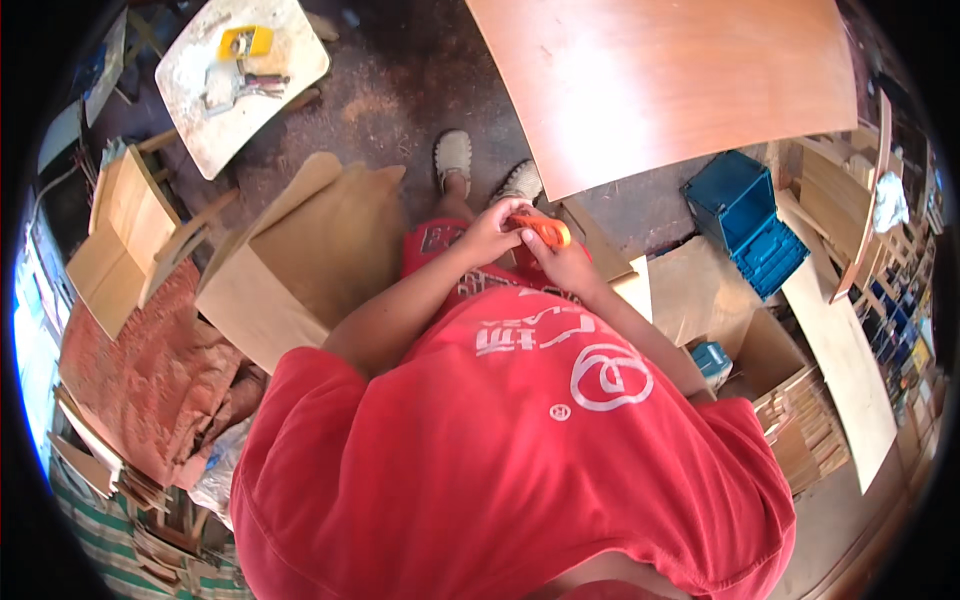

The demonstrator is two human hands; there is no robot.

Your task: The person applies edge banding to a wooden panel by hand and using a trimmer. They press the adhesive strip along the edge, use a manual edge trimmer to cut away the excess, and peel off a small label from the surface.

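The left hand (488, 235) and right hand (565, 265) meet just above the centre of the frame, around an orange hand-held object (552, 232) whose kind is too covered to tell. The right hand's fingers are curled closed around it, the thumb laid along its near side. The left hand's fingers are bent inward and touch its left end; whether they grip it, I cannot tell.

Below the hands, a red T-shirt (420, 450) fills the lower middle of the frame. Above them stand 2 pale shoes (453, 152) on the dark floor (385, 100).

An open cardboard box (265, 290) sits left of the hands. At the upper right lies a glossy reddish-brown panel (680, 90), with an open blue plastic crate (728, 190) below its right end. Right of centre, a teal item (712, 362) lies beside the right forearm.

At the upper left, a white tabletop (205, 105) bears 1 yellow container (262, 40) and some metal tools (262, 85). Reddish-brown cloth (130, 370) is heaped at the left.
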